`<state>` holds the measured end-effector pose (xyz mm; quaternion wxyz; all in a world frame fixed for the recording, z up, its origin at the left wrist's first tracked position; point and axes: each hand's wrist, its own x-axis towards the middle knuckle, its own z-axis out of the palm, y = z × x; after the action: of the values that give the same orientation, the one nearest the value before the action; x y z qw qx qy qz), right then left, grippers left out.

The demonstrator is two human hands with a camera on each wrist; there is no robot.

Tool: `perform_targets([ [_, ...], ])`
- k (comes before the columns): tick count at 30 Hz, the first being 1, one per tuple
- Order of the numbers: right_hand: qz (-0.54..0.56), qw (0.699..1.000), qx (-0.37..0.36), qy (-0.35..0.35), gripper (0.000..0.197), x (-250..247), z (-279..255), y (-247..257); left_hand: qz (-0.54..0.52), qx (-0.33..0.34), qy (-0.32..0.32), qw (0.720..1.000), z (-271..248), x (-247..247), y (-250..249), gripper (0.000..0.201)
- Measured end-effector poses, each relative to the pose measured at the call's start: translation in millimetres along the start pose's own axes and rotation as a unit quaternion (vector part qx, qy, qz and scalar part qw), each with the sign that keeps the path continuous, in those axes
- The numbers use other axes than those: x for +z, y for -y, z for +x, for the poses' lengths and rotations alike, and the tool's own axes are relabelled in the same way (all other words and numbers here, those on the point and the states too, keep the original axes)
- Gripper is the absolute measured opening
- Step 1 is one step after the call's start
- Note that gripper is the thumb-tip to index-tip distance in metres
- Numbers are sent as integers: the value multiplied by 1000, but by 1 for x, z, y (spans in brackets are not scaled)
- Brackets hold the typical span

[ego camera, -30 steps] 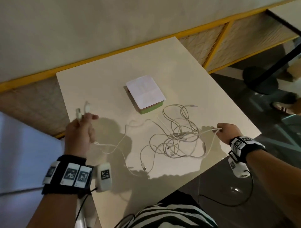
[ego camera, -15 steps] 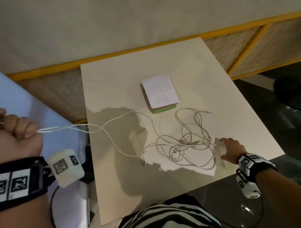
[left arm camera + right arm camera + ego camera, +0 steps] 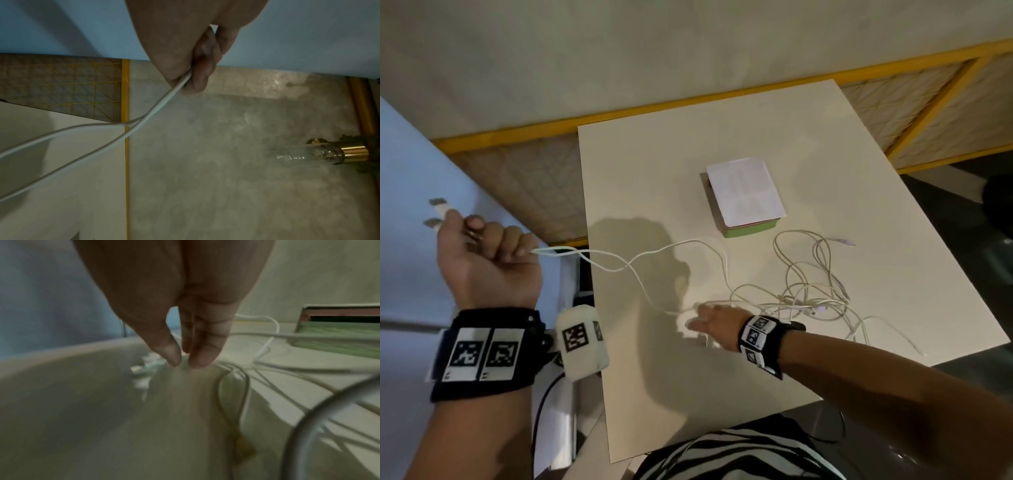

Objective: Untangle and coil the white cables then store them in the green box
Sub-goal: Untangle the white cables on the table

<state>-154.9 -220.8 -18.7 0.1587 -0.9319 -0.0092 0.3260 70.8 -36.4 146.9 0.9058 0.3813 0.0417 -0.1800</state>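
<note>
A tangle of white cables (image 3: 811,301) lies right of centre on the pale table (image 3: 688,394). The green box (image 3: 750,231), topped by a white sheet (image 3: 744,190), stands just behind it. My left hand (image 3: 482,250) is raised off the table's left edge and grips two strands (image 3: 144,116). Their plugs (image 3: 436,205) stick out past the fist. My right hand (image 3: 710,322) reaches across to the table's middle. Its straight fingers point down, tips close together (image 3: 183,365), over pale cable ends; that view is blurred. The green box (image 3: 339,335) shows ajar beyond.
A yellow-framed mesh panel (image 3: 527,178) runs behind the table below a grey wall. A pale blue surface (image 3: 407,171) lies to the left, dark floor (image 3: 962,377) to the right. A brass wall lamp with a glass bulb (image 3: 308,155) shows in the left wrist view.
My right hand has swept left from the tangle's right side to the table's middle. The left hand has risen, still gripping the two strands, which now run out further from the tangle.
</note>
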Motion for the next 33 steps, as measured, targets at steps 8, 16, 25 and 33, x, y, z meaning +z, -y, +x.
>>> perform_targets([
  [8,-7,996,41,-76,29,-3,11,-3,72,-56,17,996,10,10,23,30],
  [16,306,888,59,-339,10,-66,-28,-8,179,-141,44,973,6,16,89,43],
  [25,491,692,112,-517,21,-124,-44,9,344,-173,137,913,-27,46,136,28],
  [33,462,737,37,-492,19,-130,-44,26,320,-155,155,922,-43,64,140,38],
])
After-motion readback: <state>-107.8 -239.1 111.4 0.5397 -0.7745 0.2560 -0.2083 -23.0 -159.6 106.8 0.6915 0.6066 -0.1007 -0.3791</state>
